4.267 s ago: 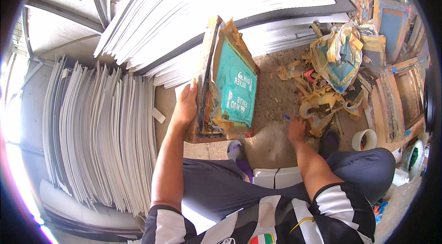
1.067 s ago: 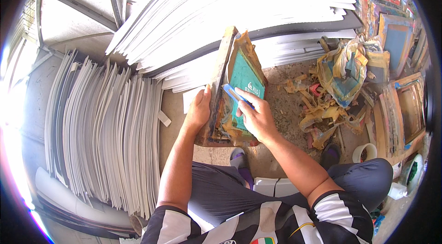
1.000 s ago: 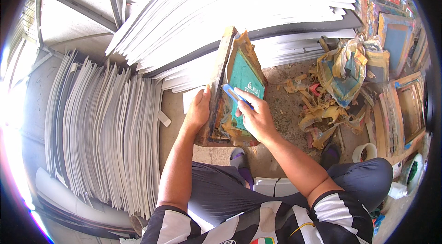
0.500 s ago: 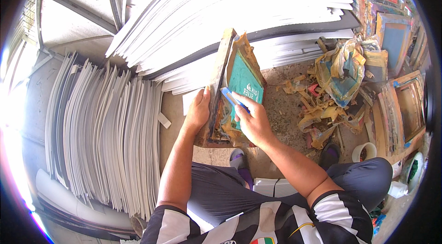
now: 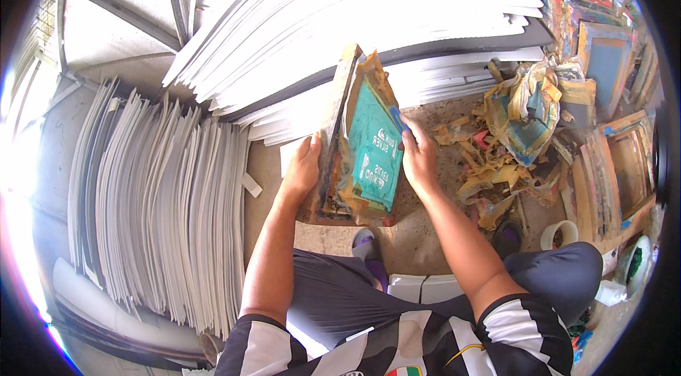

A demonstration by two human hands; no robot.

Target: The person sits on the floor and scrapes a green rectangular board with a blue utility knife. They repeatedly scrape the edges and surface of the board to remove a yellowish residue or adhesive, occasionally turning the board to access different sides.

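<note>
- Wooden frame [image 5: 338, 103], tilted between the hands above the knees: likely stiff, moderately heavy, best taken by its bare side rails; what bears its lower end is unclear
- Teal mesh sheet [image 5: 365, 110] with ragged tape edges: probably thin, easily torn
- Left hand [image 5: 303, 167] grips the frame's left rail, fingertips hidden
- Right hand [image 5: 420, 159] holds a blue tool [image 5: 395, 115] at the mesh's right edge; its tip can't be made out
</note>
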